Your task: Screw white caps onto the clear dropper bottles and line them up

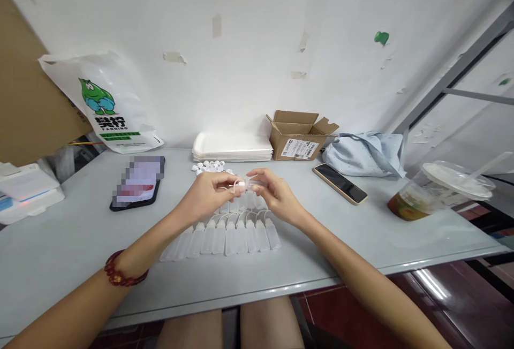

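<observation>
My left hand [204, 195] is closed, with thumb and fingers pinching a small white cap [241, 184] that has a thin loop strap. My right hand [280, 197] grips a small translucent squeeze bottle [257, 183], held sideways with its neck against the cap. Whether the cap is seated on the neck I cannot tell. Beneath both hands, several similar bottles [230, 238] lie side by side on the table, with thin straps curving from their necks. More bottles behind them are partly hidden by my hands. A small pile of loose white caps [211, 167] lies just beyond my left hand.
Against the wall are a stack of white trays [233, 148], an open cardboard box [299, 143] and a light-blue cloth bag [363, 153]. Phones lie left [138, 183] and right [340, 183]. A drink cup [433, 191] leans at far right; a white plastic bag [108, 103] stands left.
</observation>
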Tool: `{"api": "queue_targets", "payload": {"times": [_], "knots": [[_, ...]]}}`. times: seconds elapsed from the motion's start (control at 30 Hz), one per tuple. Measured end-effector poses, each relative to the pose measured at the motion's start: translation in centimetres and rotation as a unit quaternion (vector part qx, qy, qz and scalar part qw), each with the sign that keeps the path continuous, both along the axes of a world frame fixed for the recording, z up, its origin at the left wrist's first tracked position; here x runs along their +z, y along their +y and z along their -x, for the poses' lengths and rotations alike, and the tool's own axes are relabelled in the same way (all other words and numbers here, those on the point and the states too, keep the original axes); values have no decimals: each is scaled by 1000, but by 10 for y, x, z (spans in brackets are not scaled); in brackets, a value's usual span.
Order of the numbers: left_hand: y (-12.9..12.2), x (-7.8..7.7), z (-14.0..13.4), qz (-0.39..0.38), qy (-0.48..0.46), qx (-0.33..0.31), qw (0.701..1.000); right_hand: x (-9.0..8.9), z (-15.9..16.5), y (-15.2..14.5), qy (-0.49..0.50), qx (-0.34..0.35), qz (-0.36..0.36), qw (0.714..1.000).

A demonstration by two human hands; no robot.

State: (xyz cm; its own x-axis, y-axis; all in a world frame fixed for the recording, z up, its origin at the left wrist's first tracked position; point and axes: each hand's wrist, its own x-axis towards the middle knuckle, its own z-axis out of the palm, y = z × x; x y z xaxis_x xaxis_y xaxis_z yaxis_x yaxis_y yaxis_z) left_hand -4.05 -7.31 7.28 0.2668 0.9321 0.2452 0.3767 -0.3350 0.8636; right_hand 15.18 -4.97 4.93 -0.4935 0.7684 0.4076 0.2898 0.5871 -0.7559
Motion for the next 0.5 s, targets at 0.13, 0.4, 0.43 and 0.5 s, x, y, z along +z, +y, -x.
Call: {"api": "queue_targets", "payload": {"times": [0.13,0.4,0.43,0.5], "knots": [[2,5,1,105,2,-5,994,0,1,-3,-5,-4,-43,999],[0,-2,0,19,10,8,1000,-1,1,-3,1,-11,-71,997],[0,-4,-1,-3,5,18,1000,-1,1,-3,4,-11,-73,997],[0,-5,-1,-24,-7,23,999,-1,1,-3,7,-16,-76,997]]}}
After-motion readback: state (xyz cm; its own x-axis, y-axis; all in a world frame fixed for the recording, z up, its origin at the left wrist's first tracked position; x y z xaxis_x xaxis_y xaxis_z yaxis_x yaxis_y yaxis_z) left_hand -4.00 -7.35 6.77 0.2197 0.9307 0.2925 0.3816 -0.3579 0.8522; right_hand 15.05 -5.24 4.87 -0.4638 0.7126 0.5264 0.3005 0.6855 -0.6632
